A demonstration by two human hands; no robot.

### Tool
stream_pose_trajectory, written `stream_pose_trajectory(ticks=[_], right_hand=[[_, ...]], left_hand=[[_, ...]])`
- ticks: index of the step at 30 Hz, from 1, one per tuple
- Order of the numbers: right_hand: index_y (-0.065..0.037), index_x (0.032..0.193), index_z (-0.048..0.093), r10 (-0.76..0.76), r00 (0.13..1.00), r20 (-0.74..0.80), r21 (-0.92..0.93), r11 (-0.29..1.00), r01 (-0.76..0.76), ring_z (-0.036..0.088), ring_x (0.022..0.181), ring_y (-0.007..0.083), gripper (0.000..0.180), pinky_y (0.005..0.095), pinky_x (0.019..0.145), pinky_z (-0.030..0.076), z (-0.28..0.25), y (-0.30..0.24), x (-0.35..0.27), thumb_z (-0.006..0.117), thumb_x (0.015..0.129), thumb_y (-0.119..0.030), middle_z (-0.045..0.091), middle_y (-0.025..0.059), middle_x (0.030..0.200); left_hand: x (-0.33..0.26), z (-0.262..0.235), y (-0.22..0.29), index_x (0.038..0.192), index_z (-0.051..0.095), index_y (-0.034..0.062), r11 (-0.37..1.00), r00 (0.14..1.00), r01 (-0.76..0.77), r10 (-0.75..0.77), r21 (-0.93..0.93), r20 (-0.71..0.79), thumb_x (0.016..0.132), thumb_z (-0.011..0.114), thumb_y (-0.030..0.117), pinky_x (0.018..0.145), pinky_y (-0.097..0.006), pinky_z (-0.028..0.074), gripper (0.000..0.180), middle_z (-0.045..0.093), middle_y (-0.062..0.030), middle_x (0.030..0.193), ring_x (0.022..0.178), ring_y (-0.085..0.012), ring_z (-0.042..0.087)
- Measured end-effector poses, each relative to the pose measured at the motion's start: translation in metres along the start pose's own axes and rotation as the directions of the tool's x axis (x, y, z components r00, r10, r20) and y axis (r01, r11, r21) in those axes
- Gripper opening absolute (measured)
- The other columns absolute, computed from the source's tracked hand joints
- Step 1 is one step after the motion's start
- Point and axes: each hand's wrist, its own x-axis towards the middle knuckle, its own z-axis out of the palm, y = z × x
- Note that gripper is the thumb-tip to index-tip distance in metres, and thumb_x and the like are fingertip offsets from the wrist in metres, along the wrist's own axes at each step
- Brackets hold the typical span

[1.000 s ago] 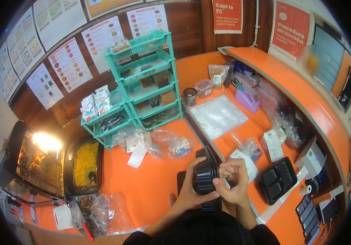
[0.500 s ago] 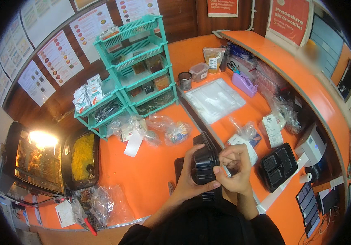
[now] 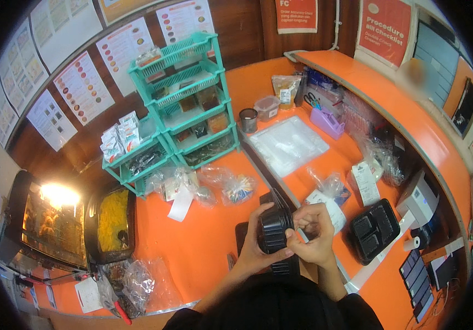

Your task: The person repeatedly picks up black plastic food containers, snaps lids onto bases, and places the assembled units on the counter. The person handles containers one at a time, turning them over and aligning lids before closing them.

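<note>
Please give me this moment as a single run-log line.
left hand: gripping stack of black trays | right hand: fingers at stack's top edge | stack: held above orange counter | nearby: black compartment tray at right

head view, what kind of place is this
Probably a takeaway food counter's packing station: both hands hold a stack of black plastic meal trays over an orange counter, with a lit glass food warmer and a teal plastic basket rack of sachets nearby.

Head-worn fisheye, steeply down, close overhead
</note>
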Motion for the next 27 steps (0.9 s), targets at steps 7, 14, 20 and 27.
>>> stream_pose_trajectory(ticks=[7,14,20,27], right_hand=[[0.001,0.102,0.046,0.019,0.999,-0.026,-0.021,1.000,-0.019,0.053,0.068,0.0056,0.033,0.0197,0.060,0.043,0.000,0.002,0.001,0.063,0.075,0.011,0.054,0.0044,0.081],[0.000,0.105,0.043,0.030,1.000,-0.001,-0.039,0.999,-0.030,0.053,0.072,0.0074,0.034,0.0213,0.063,0.043,0.000,0.000,0.001,0.062,0.078,0.009,0.053,0.0056,0.085],[0.001,0.109,0.043,0.096,0.995,-0.017,0.130,0.987,-0.093,0.058,0.075,0.0087,0.041,0.0214,0.065,0.047,0.005,-0.005,0.002,0.067,0.077,0.008,0.059,0.0073,0.085],[0.004,0.105,0.053,0.252,0.963,0.096,0.046,0.965,-0.257,0.061,0.073,0.0068,0.024,0.0216,0.064,0.047,0.003,-0.006,-0.001,0.066,0.084,0.002,0.066,0.0079,0.084]], left_hand=[[0.001,0.000,-0.001,0.142,0.024,0.0076,0.998,0.998,0.053,-0.054,-0.040,-0.023,0.070,0.083,0.009,0.099,-0.034,0.041,0.093,0.046,-0.0102,0.126,0.117,-0.0189,0.049],[-0.002,-0.002,-0.009,0.142,0.024,0.0079,1.000,0.999,-0.011,0.010,-0.016,-0.043,0.069,0.083,0.009,0.096,-0.033,0.043,0.093,0.047,-0.0108,0.126,0.115,-0.0190,0.051],[-0.006,-0.003,-0.008,0.141,0.026,0.0088,0.999,0.994,-0.029,0.033,0.046,-0.102,0.067,0.084,0.009,0.095,-0.033,0.044,0.094,0.048,-0.0108,0.125,0.113,-0.0195,0.053],[-0.005,-0.003,-0.007,0.140,0.028,0.0093,0.997,0.985,-0.039,0.048,0.059,-0.163,0.068,0.083,0.007,0.093,-0.034,0.046,0.091,0.046,-0.0122,0.126,0.113,-0.0204,0.052]])
